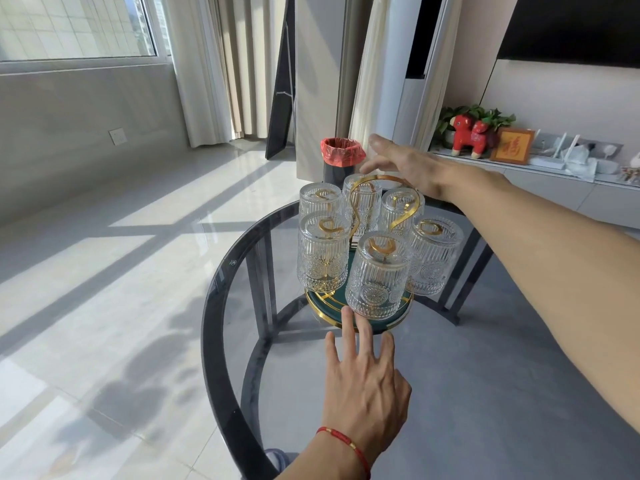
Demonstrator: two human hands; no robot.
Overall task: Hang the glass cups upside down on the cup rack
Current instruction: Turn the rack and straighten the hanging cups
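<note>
A gold wire cup rack (398,221) with a round green, gold-rimmed base (323,308) stands on a round glass table (221,299). Several ribbed glass cups hang upside down on its hooks; the nearest cup (377,275) is at the front, with others at the left (322,252) and right (434,258). My left hand (363,379) lies flat on the table just in front of the base, fingers spread, fingertips close to the front cup. My right hand (401,164) reaches over the back of the rack, open, holding nothing.
A black bin with a red liner (341,161) stands on the floor behind the table. A low cabinet at the right carries a red toy animal (467,135), a framed picture (512,146) and a plant. Curtains and a window fill the back left.
</note>
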